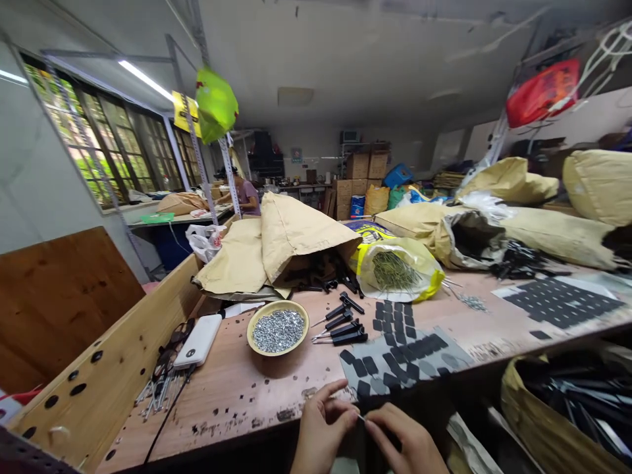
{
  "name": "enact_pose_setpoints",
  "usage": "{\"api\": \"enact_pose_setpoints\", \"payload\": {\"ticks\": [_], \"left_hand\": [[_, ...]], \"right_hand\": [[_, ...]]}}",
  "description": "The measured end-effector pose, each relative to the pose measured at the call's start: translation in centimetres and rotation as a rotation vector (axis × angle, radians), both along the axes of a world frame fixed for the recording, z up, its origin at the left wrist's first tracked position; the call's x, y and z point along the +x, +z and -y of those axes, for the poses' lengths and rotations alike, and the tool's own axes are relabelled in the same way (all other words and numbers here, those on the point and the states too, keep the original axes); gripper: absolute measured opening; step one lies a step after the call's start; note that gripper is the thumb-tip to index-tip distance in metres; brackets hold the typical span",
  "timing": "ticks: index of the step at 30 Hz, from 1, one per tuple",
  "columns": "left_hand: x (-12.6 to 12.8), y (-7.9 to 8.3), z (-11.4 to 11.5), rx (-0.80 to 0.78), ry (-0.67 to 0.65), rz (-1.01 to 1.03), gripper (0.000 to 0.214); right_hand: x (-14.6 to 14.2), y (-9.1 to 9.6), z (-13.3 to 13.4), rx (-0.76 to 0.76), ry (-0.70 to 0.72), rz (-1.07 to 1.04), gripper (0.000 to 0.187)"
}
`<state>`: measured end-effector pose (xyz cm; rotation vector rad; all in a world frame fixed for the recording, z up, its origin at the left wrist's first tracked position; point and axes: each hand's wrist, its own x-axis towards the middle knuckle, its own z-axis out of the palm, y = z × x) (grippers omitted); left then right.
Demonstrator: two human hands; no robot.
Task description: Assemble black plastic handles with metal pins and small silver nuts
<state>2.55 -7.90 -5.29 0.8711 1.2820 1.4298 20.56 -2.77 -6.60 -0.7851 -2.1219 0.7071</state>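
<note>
My left hand [323,424] and my right hand [403,440] meet at the front edge of the bench, fingertips pinched close together. Between them shows the tip of a small, thin, pale piece [361,417], too small to name. Just beyond my fingers lies a grey backing sheet [378,352] bearing black rounded pads [434,343]. More black pads sit in rows behind it. Left of those are several black handle-like parts with metal rods [348,332]. A yellowish bowl [251,339] full of small silvery metal pieces [279,329] stands farther left.
A white power bank [198,341] with a cable and loose metal rods [160,395] lie by the wooden side board [113,368]. Large paper sacks [306,227] and a bag of thin wires [397,270] line the back. Below right is an open sack [518,395] of black parts.
</note>
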Motion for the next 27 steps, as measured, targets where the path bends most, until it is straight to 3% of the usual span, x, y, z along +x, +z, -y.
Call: {"api": "enact_pose_setpoints", "payload": {"ticks": [4,9,18,27], "left_hand": [[0.2,-1.0,-0.7,-0.015,0.014,-0.045,0.084],[0.3,-2.0,-1.1,-0.001,0.033,-0.062,0.086],[-0.1,-0.2,-0.6,-0.007,0.009,-0.087,0.085],[0.3,0.5,-0.6,-0.023,0.010,-0.150,0.085]], "right_hand": [[0.6,1.2,0.2,-0.050,-0.059,0.086,0.027],[0.3,1.3,0.5,-0.087,-0.055,0.126,0.029],[0.0,1.9,1.0,-0.172,-0.004,0.115,0.033],[0.1,1.7,0.9,-0.279,-0.022,0.139,0.032]]}}
